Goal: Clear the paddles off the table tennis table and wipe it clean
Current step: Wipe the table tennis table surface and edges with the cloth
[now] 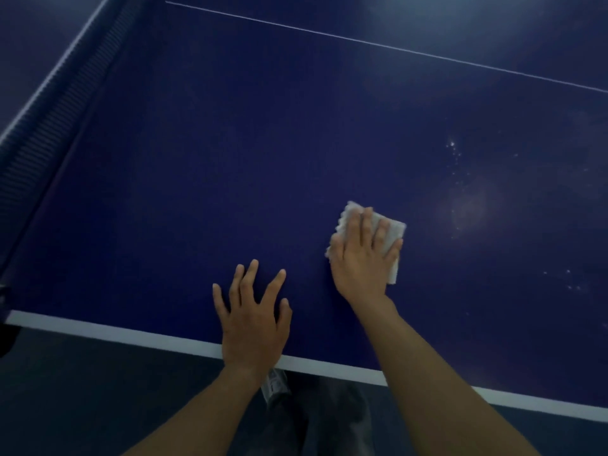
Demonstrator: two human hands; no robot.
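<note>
Folded white cloth [393, 230] half hidden under flat-fingered right hand [360, 258], left hand [253, 324] splayed empty near dark blue table [263, 159] edge, pale specks [452, 146] rightward, perhaps droplets.

Left hand [253, 324]: flat, palm down, fingers straight and spread, thumb out to the side.
Right hand [360, 261]: flat, palm down, fingers straight, reached further forward than the left.
Left forearm [197, 413]: bare, extended forward.
Right forearm [437, 373]: bare, extended forward.
</note>
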